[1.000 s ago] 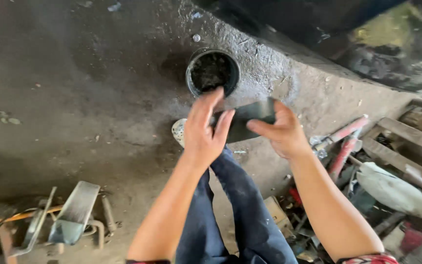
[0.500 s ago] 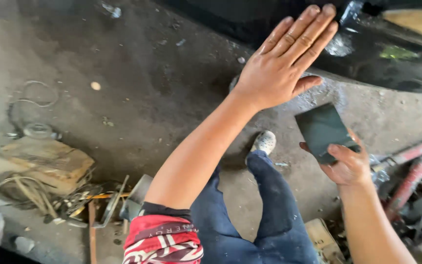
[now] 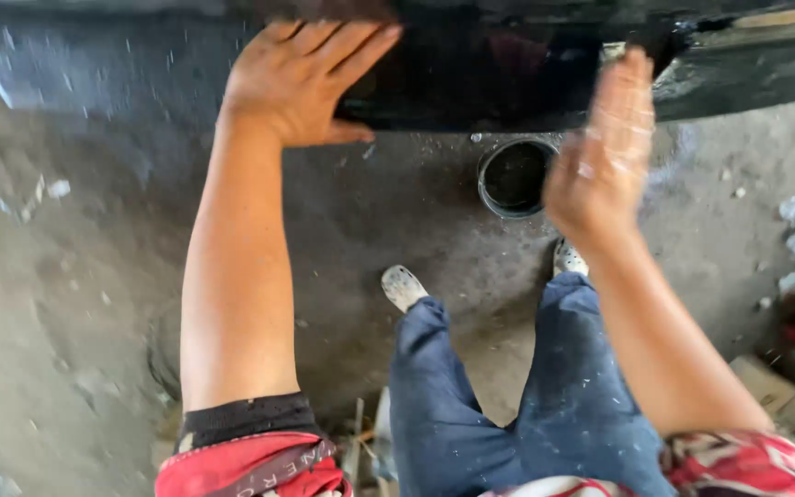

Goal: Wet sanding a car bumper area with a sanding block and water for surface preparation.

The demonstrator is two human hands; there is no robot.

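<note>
Left hand (image 3: 301,83) flat, fingers spread on the glossy black panel (image 3: 471,74); right hand (image 3: 600,152) open, wet, empty-looking — mid wet-rub, bucket (image 3: 515,177) below; next needs steady pressure.

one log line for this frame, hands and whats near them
left hand: flat on dark panel | right hand: raised, blurred, wet | bucket: on floor below

One view only: a head-worn camera looking steeply down and forward from close above the arms. The dark panel (image 3: 508,64) fills the top edge, the concrete floor (image 3: 75,304) the middle, the legs (image 3: 508,396) the bottom edge. No second view overlaps.
</note>
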